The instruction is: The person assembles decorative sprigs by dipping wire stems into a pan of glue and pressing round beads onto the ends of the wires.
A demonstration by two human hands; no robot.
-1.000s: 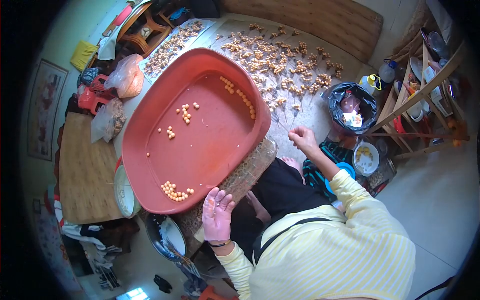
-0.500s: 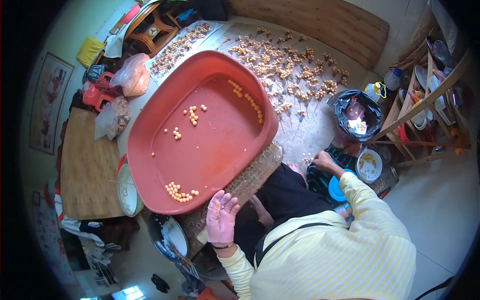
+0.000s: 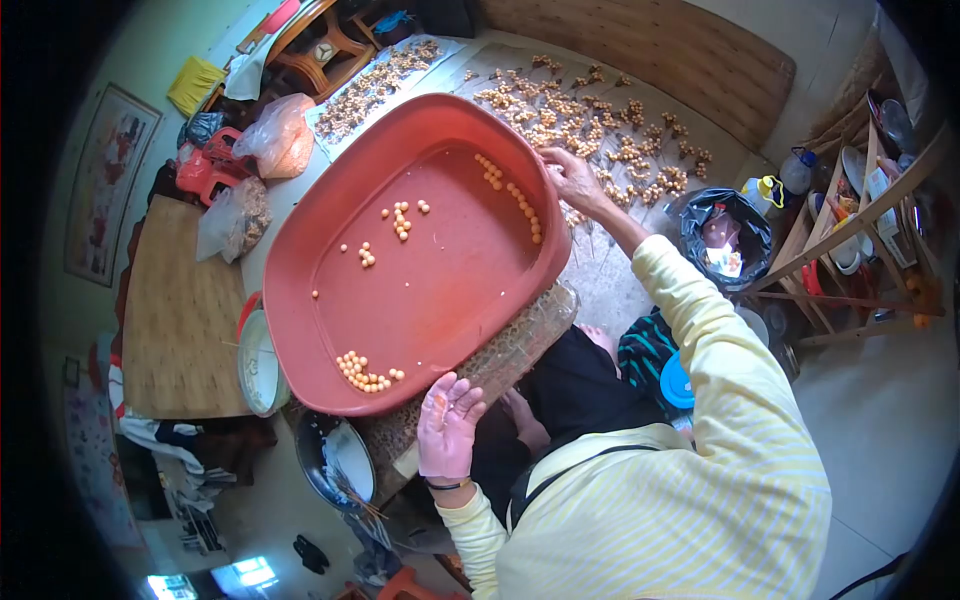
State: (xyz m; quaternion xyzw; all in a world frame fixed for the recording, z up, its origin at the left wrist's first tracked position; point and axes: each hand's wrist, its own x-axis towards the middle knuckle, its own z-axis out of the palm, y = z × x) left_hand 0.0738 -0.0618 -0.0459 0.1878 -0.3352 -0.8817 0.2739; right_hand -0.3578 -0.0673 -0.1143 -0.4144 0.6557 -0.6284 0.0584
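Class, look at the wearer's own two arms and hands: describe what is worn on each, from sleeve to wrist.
Both arms have long, pale yellow sleeves with light stripes, ending near the wrists. Just below the left hand, a thin dark band circles the wrist. No band shows at the wrist of the right hand.

A lived-in home room, with a framed picture (image 3: 113, 183) and a wooden chair (image 3: 322, 52).

The red tub (image 3: 420, 290) partly hides the speckled block (image 3: 512, 345)
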